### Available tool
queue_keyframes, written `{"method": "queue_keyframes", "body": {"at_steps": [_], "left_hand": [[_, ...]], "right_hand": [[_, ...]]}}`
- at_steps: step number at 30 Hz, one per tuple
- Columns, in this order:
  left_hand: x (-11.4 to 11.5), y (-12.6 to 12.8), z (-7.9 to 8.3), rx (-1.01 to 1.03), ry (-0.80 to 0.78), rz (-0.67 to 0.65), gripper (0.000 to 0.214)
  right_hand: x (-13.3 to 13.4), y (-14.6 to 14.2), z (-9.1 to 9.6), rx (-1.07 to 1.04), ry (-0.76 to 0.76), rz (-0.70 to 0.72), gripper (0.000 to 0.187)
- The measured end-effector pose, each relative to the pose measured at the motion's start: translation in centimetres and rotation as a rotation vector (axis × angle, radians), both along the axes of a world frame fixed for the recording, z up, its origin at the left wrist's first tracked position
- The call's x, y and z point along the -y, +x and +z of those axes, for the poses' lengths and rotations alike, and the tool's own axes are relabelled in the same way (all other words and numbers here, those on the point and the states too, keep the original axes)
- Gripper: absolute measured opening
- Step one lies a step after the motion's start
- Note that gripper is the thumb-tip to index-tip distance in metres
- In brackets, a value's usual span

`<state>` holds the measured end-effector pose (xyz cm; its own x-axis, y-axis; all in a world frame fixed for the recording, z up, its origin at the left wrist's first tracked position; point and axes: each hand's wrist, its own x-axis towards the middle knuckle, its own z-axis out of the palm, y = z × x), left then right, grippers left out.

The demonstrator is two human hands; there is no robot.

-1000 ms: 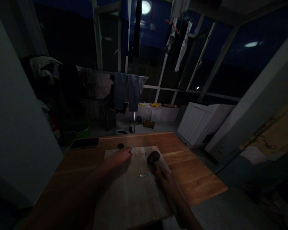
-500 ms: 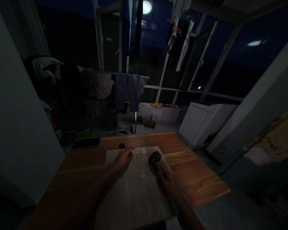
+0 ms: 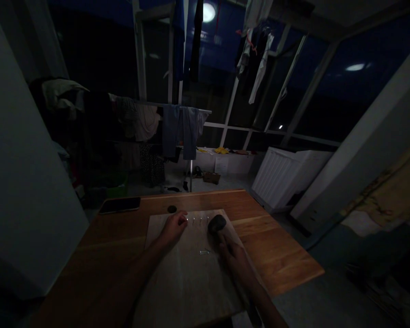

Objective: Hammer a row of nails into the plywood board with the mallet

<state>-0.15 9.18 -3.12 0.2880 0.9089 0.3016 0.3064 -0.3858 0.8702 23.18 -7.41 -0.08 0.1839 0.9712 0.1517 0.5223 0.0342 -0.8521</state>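
A pale wooden board (image 3: 187, 282) lies on the table. Near its far edge my left hand (image 3: 175, 226) has thumb and forefinger pinched together, with a thin, bright nail (image 3: 187, 220) at the fingertips. To the right of it several nails (image 3: 200, 221) stand upright in a row in the board. My right hand (image 3: 234, 255) is wrapped around the wooden handle of a mallet (image 3: 217, 223). The mallet's dark head hovers over or rests at the board beside the rightmost standing nail; I cannot tell which. A few loose nails (image 3: 204, 252) lie nearer to me, between my hands.
A dark phone (image 3: 120, 205) lies at the table's far left corner, and a small dark round thing (image 3: 171, 209) sits behind the board. Past the wooden table (image 3: 276, 246) stand a rack of hanging clothes (image 3: 171, 130) and a white ribbed appliance (image 3: 276, 175). The room is dim.
The view has shifted slightly. A nail now shows at my left fingertips, where none was plain before. The mallet stays in my right hand, close to the same spot.
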Motion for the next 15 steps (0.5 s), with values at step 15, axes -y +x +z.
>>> {"method": "queue_keyframes", "body": {"at_steps": [15], "left_hand": [[0.2, -0.2, 0.9, -0.090, 0.016, -0.008, 0.032]], "right_hand": [[-5.3, -7.4, 2.7, 0.203, 0.017, 0.169, 0.041]]}}
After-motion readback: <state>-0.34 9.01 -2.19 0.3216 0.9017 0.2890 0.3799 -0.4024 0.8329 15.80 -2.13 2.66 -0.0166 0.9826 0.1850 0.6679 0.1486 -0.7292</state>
